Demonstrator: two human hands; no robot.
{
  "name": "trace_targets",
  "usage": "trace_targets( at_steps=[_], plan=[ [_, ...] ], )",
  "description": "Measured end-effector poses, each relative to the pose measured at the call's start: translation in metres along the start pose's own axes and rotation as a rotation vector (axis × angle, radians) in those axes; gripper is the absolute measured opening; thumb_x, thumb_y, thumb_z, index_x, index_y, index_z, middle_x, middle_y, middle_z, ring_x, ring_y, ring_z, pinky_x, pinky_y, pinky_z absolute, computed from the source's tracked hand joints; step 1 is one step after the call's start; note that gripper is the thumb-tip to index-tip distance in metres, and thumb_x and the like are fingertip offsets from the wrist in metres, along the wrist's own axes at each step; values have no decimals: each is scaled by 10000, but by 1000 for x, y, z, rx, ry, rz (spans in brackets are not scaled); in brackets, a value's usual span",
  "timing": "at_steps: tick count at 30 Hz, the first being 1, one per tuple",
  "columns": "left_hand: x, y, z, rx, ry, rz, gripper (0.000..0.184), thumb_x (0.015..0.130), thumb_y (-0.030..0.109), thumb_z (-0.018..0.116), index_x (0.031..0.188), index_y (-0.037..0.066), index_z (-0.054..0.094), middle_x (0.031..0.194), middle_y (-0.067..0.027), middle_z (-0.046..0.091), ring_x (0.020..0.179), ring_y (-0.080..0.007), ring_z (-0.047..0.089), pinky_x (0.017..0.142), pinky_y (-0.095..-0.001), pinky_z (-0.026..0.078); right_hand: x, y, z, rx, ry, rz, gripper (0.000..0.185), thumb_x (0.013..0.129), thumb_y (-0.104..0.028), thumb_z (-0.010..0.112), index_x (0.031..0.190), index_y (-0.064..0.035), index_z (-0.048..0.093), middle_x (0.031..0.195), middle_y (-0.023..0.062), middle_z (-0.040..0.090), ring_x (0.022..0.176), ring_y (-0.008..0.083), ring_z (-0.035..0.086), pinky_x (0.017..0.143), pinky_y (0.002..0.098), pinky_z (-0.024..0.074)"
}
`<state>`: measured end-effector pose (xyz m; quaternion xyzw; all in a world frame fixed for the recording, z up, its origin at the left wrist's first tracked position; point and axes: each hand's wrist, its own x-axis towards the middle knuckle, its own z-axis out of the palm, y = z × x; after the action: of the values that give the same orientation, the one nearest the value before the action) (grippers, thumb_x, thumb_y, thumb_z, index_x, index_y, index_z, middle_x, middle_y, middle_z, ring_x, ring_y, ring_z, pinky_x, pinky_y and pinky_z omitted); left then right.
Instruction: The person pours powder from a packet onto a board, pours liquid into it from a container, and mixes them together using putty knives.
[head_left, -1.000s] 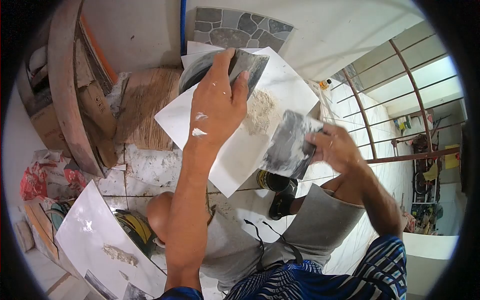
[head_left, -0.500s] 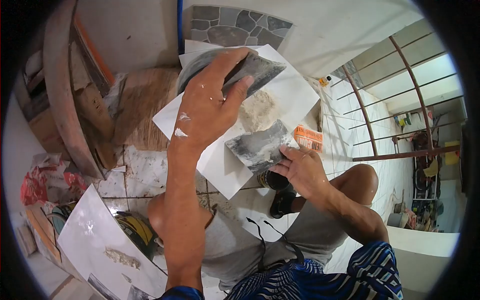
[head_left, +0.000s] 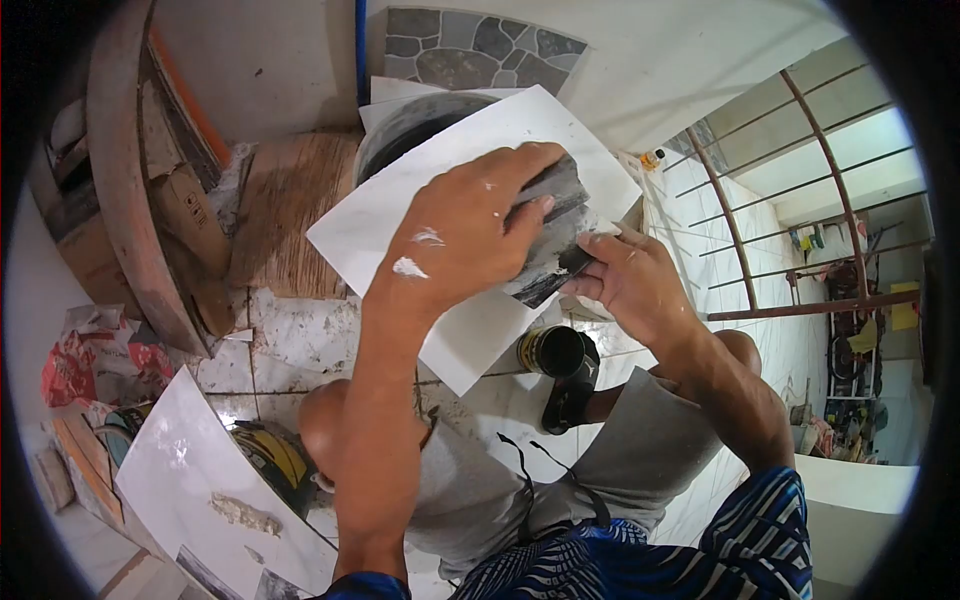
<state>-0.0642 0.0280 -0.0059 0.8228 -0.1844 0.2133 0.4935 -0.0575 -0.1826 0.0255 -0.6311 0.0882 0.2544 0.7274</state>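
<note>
My left hand (head_left: 470,225) is closed on a thin, curved dark grey sheet (head_left: 562,185) that looks like a flexible scraper. My right hand (head_left: 640,285) pinches a second smeared grey scraper sheet (head_left: 548,268) by its edge. The two sheets meet or overlap in front of me; whether they touch is hard to tell. Both hands are over a white board (head_left: 375,225), which lies partly across a round dark tub (head_left: 405,140). My hands and the sheets hide the middle of the board. White paste spots my left hand.
An open dark can (head_left: 552,350) stands near my foot. At the lower left lies another white panel (head_left: 185,450) with a dried lump (head_left: 245,513). A wooden board (head_left: 290,220) and a curved wooden piece (head_left: 135,180) are at left. Metal bars (head_left: 725,220) rise at right.
My left hand has moved down and right with its sheet, from over the tub to the other sheet. My right hand has risen slightly. The pale powder pile and orange packet are now covered.
</note>
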Motion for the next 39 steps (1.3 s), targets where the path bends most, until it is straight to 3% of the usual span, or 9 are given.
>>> trace_targets(
  at_steps=[10,13,17,18,21,26,29,33,39],
  plan=[
    [5,10,8,147,-65,-232,335,938,165,612,1261,79,603,1205,-163,658,1057,-400,631,889,-447,512,-17,-31,1,-122,13,-63,326,976,-65,551,1215,146,485,1115,200,625,950,289,681,795,412,615],
    [2,-5,12,217,139,-78,334,912,134,613,1244,110,582,1012,-134,667,880,-363,664,752,-446,545,-18,-29,-23,-196,64,6,345,971,-70,570,1230,140,484,1101,192,630,931,293,685,789,424,611],
    [6,-12,2,158,246,-41,369,917,140,623,1264,21,581,1143,-222,662,1003,-409,652,874,-455,526,-4,-9,-64,-172,128,154,309,946,-86,597,1178,103,521,1067,180,639,885,283,689,784,427,605],
    [6,-7,-3,70,215,-162,398,948,207,631,1296,19,595,1244,-236,645,1134,-417,622,973,-427,478,2,-3,-75,-145,129,160,295,940,-90,602,1161,92,530,1054,174,642,871,278,689,780,423,603],
    [5,-3,-9,19,206,-238,407,954,214,629,1307,14,585,1238,-241,647,1131,-410,627,969,-418,480,21,10,-84,-138,103,159,245,925,-96,609,1103,65,556,1008,155,650,844,260,685,752,405,594],
    [5,-2,-1,47,186,-166,398,952,203,627,1299,13,579,1194,-252,657,1090,-424,634,936,-410,493,45,7,-76,-78,-2,170,202,931,-89,606,1074,53,590,962,139,663,798,254,680,693,389,583],
    [5,3,5,10,125,-199,381,944,183,624,1277,6,572,1154,-256,660,1049,-442,635,914,-427,498,37,-10,-59,-191,51,87,221,935,-85,606,1085,76,583,961,157,661,774,263,682,683,386,592],
    [6,6,24,12,139,-110,372,933,163,616,1256,-12,553,1119,-261,658,1009,-461,629,889,-464,501,33,-28,-51,-282,-67,70,237,937,-86,597,1112,74,583,987,142,662,836,244,679,704,390,579],
    [6,10,35,130,74,-209,375,924,146,606,1264,12,521,1124,-264,647,980,-466,631,845,-501,510,24,-42,-29,-335,-51,15,224,943,-79,599,1087,91,586,969,155,662,786,257,683,656,393,587]
  ],
)
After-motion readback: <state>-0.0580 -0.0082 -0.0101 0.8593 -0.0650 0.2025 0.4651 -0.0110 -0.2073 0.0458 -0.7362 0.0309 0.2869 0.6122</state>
